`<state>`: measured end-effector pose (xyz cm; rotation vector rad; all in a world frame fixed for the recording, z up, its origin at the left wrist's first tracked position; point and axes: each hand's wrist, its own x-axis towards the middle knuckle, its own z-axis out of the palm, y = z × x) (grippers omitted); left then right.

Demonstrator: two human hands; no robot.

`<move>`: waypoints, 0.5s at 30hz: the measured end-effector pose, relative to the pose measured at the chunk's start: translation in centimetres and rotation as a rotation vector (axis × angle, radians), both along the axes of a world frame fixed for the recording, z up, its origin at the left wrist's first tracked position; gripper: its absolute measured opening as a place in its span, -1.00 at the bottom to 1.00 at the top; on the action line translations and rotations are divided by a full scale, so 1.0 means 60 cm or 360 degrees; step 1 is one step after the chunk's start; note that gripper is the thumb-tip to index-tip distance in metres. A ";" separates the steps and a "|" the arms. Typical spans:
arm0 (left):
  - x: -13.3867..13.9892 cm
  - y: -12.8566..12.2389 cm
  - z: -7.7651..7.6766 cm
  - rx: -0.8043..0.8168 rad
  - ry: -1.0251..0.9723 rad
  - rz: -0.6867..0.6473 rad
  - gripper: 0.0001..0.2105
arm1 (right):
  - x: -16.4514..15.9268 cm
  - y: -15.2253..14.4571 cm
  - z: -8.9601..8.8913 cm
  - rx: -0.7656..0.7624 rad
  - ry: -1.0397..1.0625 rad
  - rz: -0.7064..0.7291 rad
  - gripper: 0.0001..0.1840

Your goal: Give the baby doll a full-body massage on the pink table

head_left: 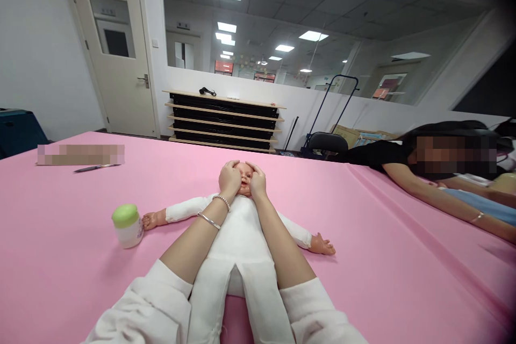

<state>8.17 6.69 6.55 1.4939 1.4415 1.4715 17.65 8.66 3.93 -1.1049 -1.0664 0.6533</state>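
A baby doll (242,236) with a white cloth body lies on its back, its arms spread out sideways and its legs toward me. My left hand (229,178) is curved around one side of the doll's head, fingers over the temple and forehead. Against the other side, my right hand (258,180) cups the head in the same way. Between the palms the doll's face (245,177) shows in part; the sides of the head are hidden. Beside the doll's hand on the left stands a jar (128,231) with a green lid.
Pink cloth (387,279) covers the table. A pen (97,167) lies near a blurred-out flat item (80,154) at the far left. On the right, another person's arm (435,199) reaches over the table. Behind stand a low stack of shelves (226,118) and a chair (326,143).
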 end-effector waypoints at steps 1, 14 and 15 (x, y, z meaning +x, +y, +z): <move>0.000 0.000 0.000 -0.0001 -0.0001 0.0000 -0.61 | 0.000 -0.001 0.000 0.0000 -0.0003 0.0000 -0.51; -0.004 0.000 -0.013 0.0167 -0.0082 0.0051 -0.62 | -0.005 -0.009 -0.001 -0.0046 -0.0012 -0.0040 -0.50; -0.007 -0.002 -0.015 0.0193 -0.0083 0.0065 -0.62 | -0.005 -0.011 -0.001 -0.0060 -0.0005 -0.0054 -0.47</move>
